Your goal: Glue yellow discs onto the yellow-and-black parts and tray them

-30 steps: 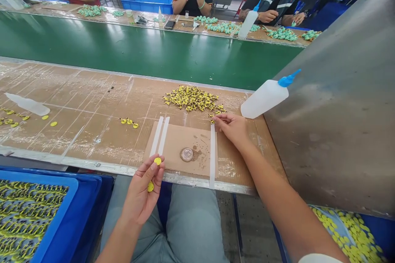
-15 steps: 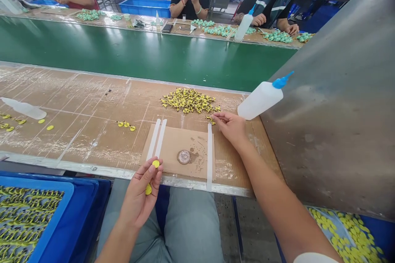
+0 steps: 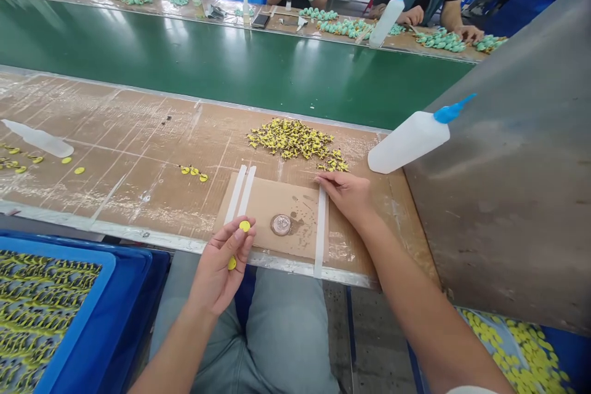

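Observation:
Near the table's front edge, my left hand (image 3: 224, 261) pinches a round yellow disc (image 3: 244, 226) between thumb and finger, and a second yellow disc (image 3: 231, 263) sits lower against its fingers. My right hand (image 3: 344, 192) is closed in a pinch above the right strip of tape; what its fingertips hold, if anything, is too small to tell. Just beyond it lies a pile of small yellow and black pieces (image 3: 290, 138). Between my hands a cardboard sheet (image 3: 263, 197) bears a small round dish (image 3: 281, 225), with wet spots beside it.
A white bottle with a blue tip (image 3: 409, 141) leans at the right by a metal panel (image 3: 508, 184). Yellow discs with dark parts (image 3: 194, 171) lie left. Blue trays (image 3: 111, 283) stand lower left. People work across the green belt (image 3: 207, 61).
My right hand has drawn back from the small cluster beside the pile toward the cardboard. My left hand keeps its two discs. The whole view has shifted.

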Motion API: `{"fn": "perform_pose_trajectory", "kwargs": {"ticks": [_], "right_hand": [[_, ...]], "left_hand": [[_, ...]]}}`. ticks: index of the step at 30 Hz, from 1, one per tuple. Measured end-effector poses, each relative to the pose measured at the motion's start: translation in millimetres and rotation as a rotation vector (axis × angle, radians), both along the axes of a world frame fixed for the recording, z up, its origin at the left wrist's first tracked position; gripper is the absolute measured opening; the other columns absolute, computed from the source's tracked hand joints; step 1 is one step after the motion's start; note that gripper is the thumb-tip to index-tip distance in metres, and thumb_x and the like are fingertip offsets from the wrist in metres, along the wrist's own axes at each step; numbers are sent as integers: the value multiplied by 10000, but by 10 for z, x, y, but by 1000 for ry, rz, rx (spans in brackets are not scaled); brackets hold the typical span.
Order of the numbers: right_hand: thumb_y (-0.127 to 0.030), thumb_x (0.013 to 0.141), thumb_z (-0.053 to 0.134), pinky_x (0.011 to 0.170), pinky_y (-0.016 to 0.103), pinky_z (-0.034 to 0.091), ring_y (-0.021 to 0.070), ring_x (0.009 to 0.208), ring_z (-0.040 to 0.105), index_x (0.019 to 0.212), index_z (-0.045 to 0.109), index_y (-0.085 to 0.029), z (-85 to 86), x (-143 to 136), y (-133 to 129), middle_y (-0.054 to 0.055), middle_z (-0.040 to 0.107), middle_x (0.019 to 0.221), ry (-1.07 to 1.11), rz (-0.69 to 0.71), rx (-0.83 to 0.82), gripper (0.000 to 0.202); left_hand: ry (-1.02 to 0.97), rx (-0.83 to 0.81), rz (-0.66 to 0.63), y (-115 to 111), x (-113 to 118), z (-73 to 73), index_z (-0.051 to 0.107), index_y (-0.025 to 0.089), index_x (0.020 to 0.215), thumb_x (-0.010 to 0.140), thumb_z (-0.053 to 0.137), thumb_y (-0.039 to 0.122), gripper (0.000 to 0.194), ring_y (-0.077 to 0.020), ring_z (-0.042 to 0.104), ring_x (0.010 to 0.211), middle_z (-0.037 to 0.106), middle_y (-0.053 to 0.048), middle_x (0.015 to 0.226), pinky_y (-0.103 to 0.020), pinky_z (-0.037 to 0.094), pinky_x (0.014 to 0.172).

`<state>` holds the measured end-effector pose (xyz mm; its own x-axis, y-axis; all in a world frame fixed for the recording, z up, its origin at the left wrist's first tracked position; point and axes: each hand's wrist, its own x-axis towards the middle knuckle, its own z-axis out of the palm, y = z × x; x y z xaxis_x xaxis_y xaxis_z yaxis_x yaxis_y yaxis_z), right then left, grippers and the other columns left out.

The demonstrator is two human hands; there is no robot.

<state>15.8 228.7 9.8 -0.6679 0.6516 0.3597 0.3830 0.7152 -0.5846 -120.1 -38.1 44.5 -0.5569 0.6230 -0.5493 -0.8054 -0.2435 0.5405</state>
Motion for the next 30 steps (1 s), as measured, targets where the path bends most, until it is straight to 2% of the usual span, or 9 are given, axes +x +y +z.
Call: {"fn": "perform_pose_trajectory", "kwargs": {"ticks": [6, 8, 11, 14, 17, 19, 22, 25, 30], "right_hand": [[-337, 877, 618, 860, 351, 545, 214, 916, 707, 1006, 738, -237, -15, -8, 30, 41, 757, 1007, -4, 19, 53, 203], [-330, 862, 636, 841, 357, 554, 215, 908, 708, 1006, 739, -242, -29, 4, 38, 37, 758, 1002, 19, 19, 25, 198], [-339, 816, 690, 731, 344, 573, 205, 785, 710, 941, 757, -245, -4, 25, -4, 29, 767, 917, 109, -52, -92, 170], [-333, 770, 742, 677, 336, 575, 192, 704, 697, 913, 762, -238, 114, 35, -194, 30, 765, 868, 255, -148, -210, 172], [-284, 729, 788, 695, 345, 583, 194, 716, 702, 896, 761, -236, 249, 28, -541, 33, 761, 844, 389, -190, -246, 176], [-222, 714, 798, 680, 341, 584, 189, 702, 699, 873, 760, -245, 279, 18, -786, 25, 758, 809, 447, -139, -221, 165], [-120, 718, 773, 667, 349, 583, 188, 708, 699, 896, 755, -265, 217, 3, -1034, 12, 754, 810, 515, 74, -178, 231], [-57, 713, 752, 664, 362, 580, 193, 727, 702, 952, 745, -281, 121, -16, -1102, 14, 754, 847, 513, 207, -112, 327], [-14, 703, 743, 663, 373, 574, 192, 729, 698, 995, 732, -294, 66, -68, -1064, 22, 756, 850, 503, 234, -5, 404]], "left_hand": [[39, 33, -22, 80, -62, -2, 717, 108, 1029, 780, 680, 33, 263, -109, 720, 849, 729, -103, 1076, -136, 564, 791], [48, 47, -23, 114, -84, -14, 719, 110, 1020, 773, 696, 44, 256, -104, 719, 837, 735, -94, 1045, -133, 565, 787], [53, 90, -37, 173, -112, -37, 726, 126, 994, 775, 714, 78, 224, -85, 709, 799, 736, -74, 1011, -130, 572, 764], [53, 138, -56, 221, -131, -65, 727, 139, 993, 784, 723, 116, 211, -56, 680, 741, 729, -53, 991, -108, 571, 699], [53, 168, -65, 242, -137, -93, 726, 156, 1006, 783, 733, 142, 224, -38, 656, 709, 724, -37, 983, -81, 556, 639], [55, 174, -60, 245, -137, -109, 728, 166, 1002, 777, 742, 149, 226, -42, 664, 729, 728, -34, 982, -86, 559, 667], [48, 174, -46, 248, -134, -123, 736, 171, 985, 771, 744, 134, 217, -54, 687, 780, 736, -34, 979, -103, 561, 749], [40, 169, -38, 254, -128, -128, 739, 170, 978, 785, 724, 114, 202, -56, 697, 809, 739, -35, 996, -101, 551, 788], [37, 166, -44, 247, -114, -126, 742, 174, 980, 791, 713, 104, 204, -65, 708, 838, 740, -32, 1021, -107, 547, 813]]}}
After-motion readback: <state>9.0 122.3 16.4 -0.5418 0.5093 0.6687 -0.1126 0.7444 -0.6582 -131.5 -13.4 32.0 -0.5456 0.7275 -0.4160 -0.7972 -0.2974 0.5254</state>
